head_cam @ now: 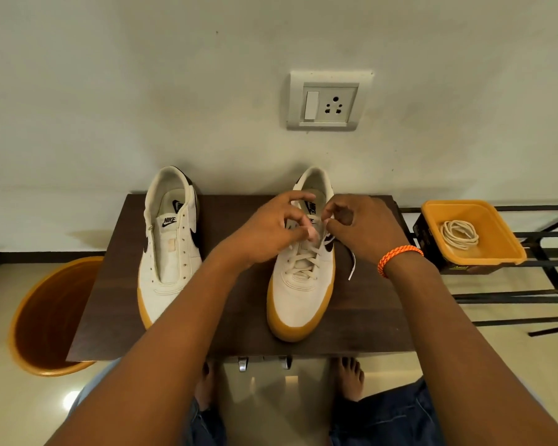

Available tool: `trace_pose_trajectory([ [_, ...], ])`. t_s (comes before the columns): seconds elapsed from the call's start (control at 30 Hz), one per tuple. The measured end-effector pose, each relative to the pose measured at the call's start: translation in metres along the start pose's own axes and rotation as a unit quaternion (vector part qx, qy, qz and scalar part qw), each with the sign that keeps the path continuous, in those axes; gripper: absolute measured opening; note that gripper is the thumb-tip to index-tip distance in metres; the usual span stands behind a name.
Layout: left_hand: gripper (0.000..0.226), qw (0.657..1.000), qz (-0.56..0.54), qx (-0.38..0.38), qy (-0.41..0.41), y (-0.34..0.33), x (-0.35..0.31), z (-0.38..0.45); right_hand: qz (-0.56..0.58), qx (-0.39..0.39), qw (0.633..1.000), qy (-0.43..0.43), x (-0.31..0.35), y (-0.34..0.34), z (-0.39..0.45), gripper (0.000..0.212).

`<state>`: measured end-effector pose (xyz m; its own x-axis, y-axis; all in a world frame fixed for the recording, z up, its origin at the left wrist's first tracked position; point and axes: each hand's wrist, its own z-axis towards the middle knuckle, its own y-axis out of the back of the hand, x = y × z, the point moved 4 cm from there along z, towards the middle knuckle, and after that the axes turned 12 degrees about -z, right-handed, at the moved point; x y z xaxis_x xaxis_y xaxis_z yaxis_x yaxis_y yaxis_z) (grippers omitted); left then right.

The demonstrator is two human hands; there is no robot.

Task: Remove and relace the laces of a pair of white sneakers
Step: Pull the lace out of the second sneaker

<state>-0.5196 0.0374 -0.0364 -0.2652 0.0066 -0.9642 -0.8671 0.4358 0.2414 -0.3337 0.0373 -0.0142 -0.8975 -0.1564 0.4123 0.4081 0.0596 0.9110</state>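
I see white sneakers (298, 284), gum-tan soles, black swooshes | dark-brown table (232, 333) | orange tub (496, 252) | orange wristband (397, 257)

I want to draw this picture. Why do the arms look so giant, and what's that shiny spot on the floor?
Head view: the wide-angle lens stretches things near the edges, so the arms look huge; the shiny spot is light glaring off the glossy floor; the left hand fingertips look slightly blurred.
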Motion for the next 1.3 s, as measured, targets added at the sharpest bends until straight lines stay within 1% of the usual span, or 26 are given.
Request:
trace_pose_trajectory([
  [0.07,0.020,0.993,-0.113,-0.035,0.020,0.011,-0.003,-0.002,-0.003,0.002,1.000,-0.008,-0.002,0.001,0.000,0.008],
  [0.1,0.022,0.989,-0.134,-0.060,0.021,0.015,-0.004,-0.003,-0.001,0.002,1.000,-0.010,-0.003,0.001,0.000,0.009],
  [0.13,0.020,0.990,-0.116,-0.082,0.011,0.017,-0.004,-0.002,0.005,0.001,1.000,-0.011,-0.003,0.002,0.000,0.009],
  [0.17,0.014,0.993,-0.063,-0.099,-0.001,0.018,-0.003,-0.002,0.008,0.001,1.000,-0.012,-0.002,0.002,0.000,0.009],
  [0.2,0.006,0.995,0.010,-0.099,-0.008,0.016,0.000,-0.002,0.009,0.001,1.000,-0.012,-0.002,0.002,0.000,0.009],
  [0.27,0.023,0.989,0.136,-0.060,-0.020,0.002,0.009,-0.001,0.011,0.001,1.000,-0.013,-0.001,0.002,0.000,0.010],
  [0.3,0.031,0.985,0.164,-0.049,-0.023,-0.006,0.011,0.000,0.014,0.000,1.000,-0.014,0.000,0.003,0.000,0.010],
  [0.33,0.035,0.982,0.181,-0.047,-0.027,-0.013,0.012,0.000,0.016,-0.001,1.000,-0.015,0.000,0.003,0.000,0.010],
  [0.37,0.034,0.980,0.191,-0.047,-0.030,-0.018,0.010,0.001,0.016,-0.002,1.000,-0.015,0.000,0.003,-0.001,0.010],
  [0.5,0.022,0.983,0.176,-0.057,-0.019,-0.023,0.011,0.004,0.016,0.001,1.000,-0.015,-0.001,0.003,-0.001,0.012],
  [0.57,0.012,0.991,0.125,-0.043,-0.022,-0.021,0.011,0.005,0.014,-0.001,1.000,-0.016,-0.002,0.002,0.000,0.011],
  [0.6,0.006,0.997,0.060,-0.044,-0.019,-0.017,0.008,0.005,0.012,-0.001,1.000,-0.019,-0.002,0.002,0.000,0.010],
  [0.63,0.007,0.999,-0.023,-0.048,-0.007,-0.013,0.005,0.004,0.013,-0.002,1.000,-0.021,-0.003,0.002,0.001,0.009],
  [0.67,0.009,0.992,-0.111,-0.058,0.004,-0.007,0.002,0.003,0.014,-0.002,1.000,-0.024,-0.004,0.002,0.001,0.009],
  [0.7,0.008,0.979,-0.189,-0.078,0.012,0.000,0.000,0.003,0.015,-0.002,1.000,-0.024,-0.005,0.001,0.002,0.008],
  [0.73,0.010,0.966,-0.237,-0.104,0.013,0.008,-0.001,0.003,0.015,-0.001,1.000,-0.022,-0.006,0.001,0.002,0.008],
  [0.77,0.011,0.961,-0.245,-0.126,0.004,0.014,-0.003,0.002,0.017,0.000,1.000,-0.019,-0.006,0.001,0.002,0.008],
  [0.8,0.011,0.965,-0.220,-0.141,-0.005,0.017,-0.003,0.001,0.019,0.001,1.000,-0.015,-0.006,0.000,0.002,0.008],
  [0.83,0.010,0.975,-0.166,-0.144,-0.015,0.017,-0.004,0.000,0.019,0.000,1.000,-0.013,-0.006,0.000,0.003,0.008],
  [0.9,0.019,0.993,-0.018,-0.117,-0.021,0.007,0.000,0.001,0.016,0.001,1.000,-0.013,-0.006,-0.001,0.004,0.007],
  [0.97,0.027,0.991,0.108,-0.075,-0.024,-0.009,0.006,0.002,0.020,0.000,1.000,-0.014,-0.006,-0.002,0.005,0.004],
  [1.0,0.025,0.988,0.140,-0.067,-0.021,-0.016,0.006,0.002,0.020,-0.001,1.000,-0.013,-0.006,-0.003,0.005,0.004],
  [1.07,0.018,0.983,0.167,-0.075,-0.013,-0.024,0.006,0.004,0.021,-0.004,1.000,-0.012,-0.006,-0.003,0.005,0.006],
  [1.17,0.018,0.976,0.196,-0.096,-0.014,-0.025,0.006,0.004,0.017,-0.004,1.000,-0.009,-0.004,-0.003,0.004,0.010],
  [1.23,0.021,0.975,0.200,-0.091,-0.018,-0.025,0.006,0.005,0.012,-0.004,1.000,-0.008,-0.003,-0.002,0.004,0.010],
  [1.3,0.020,0.982,0.174,-0.069,-0.016,-0.022,0.009,0.007,0.012,-0.002,1.000,-0.013,-0.004,-0.002,0.004,0.010],
])
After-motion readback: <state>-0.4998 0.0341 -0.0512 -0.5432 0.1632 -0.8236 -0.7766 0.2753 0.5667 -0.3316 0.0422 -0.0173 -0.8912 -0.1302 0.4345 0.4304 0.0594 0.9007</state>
